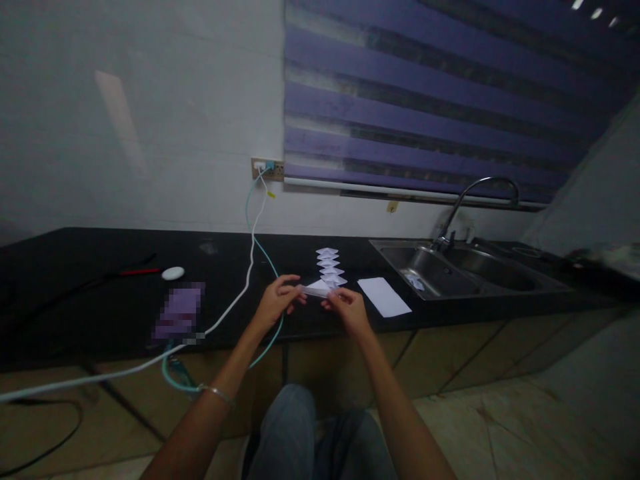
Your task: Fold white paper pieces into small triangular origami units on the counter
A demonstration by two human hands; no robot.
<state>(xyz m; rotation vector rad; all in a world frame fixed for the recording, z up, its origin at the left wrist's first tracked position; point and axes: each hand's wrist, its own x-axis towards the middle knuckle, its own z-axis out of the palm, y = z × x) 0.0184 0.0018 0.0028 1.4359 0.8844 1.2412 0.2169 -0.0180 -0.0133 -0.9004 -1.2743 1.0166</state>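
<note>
A narrow folded strip of white paper is stretched between my two hands above the front of the black counter. My left hand pinches its left end, and my right hand pinches the right end. Just behind it, a row of several folded white paper pieces with pointed sides runs back across the counter. Part of another white paper shows between the strip and that row. To the right of my right hand lies a flat white paper sheet.
A steel double sink with a curved faucet stands at the right. White and teal cables run from a wall socket across the counter's left side. A white round object and a blurred purple item lie left.
</note>
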